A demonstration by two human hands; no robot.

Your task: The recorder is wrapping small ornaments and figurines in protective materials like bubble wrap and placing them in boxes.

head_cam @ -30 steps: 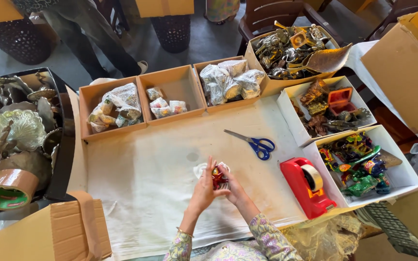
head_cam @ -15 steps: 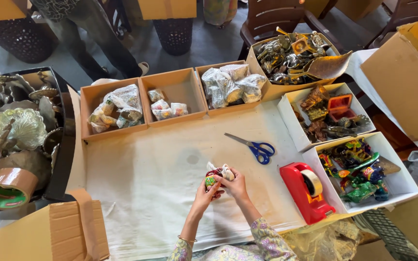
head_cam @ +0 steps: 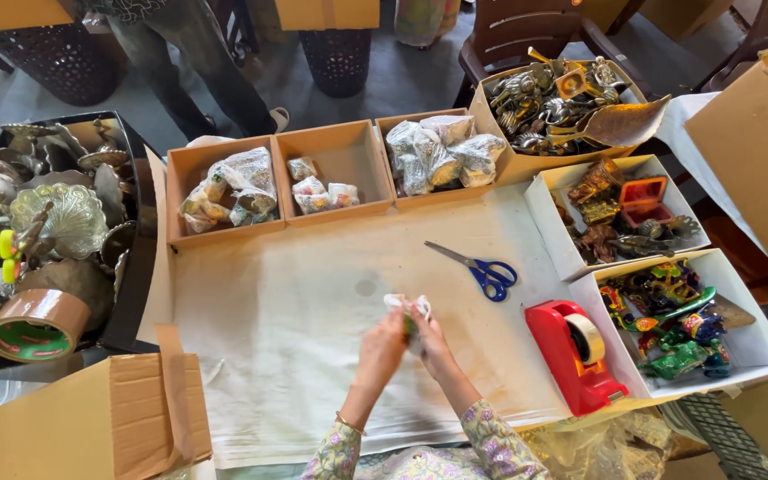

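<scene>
My left hand (head_cam: 381, 349) and my right hand (head_cam: 431, 342) are pressed together over the white paper-covered table (head_cam: 295, 356). Between them they grip a small colourful item in clear plastic wrap (head_cam: 410, 313). Only the crinkled top of the wrap and a bit of green show above my fingers. Blue-handled scissors (head_cam: 482, 269) lie to the upper right of my hands. A red tape dispenser (head_cam: 575, 356) stands to the right.
Three brown boxes (head_cam: 340, 160) with wrapped pieces line the far edge. White boxes at the right hold metal figures (head_cam: 620, 213) and colourful items (head_cam: 668, 320). A black tray of brass ware (head_cam: 46, 222), a brown tape roll (head_cam: 36, 325) and a cardboard box (head_cam: 91, 418) sit at the left. A person's legs (head_cam: 188, 71) stand beyond.
My hands have shifted a little and turned the wrapped item. The red part seen earlier is now covered, and the plastic is gathered tighter around it.
</scene>
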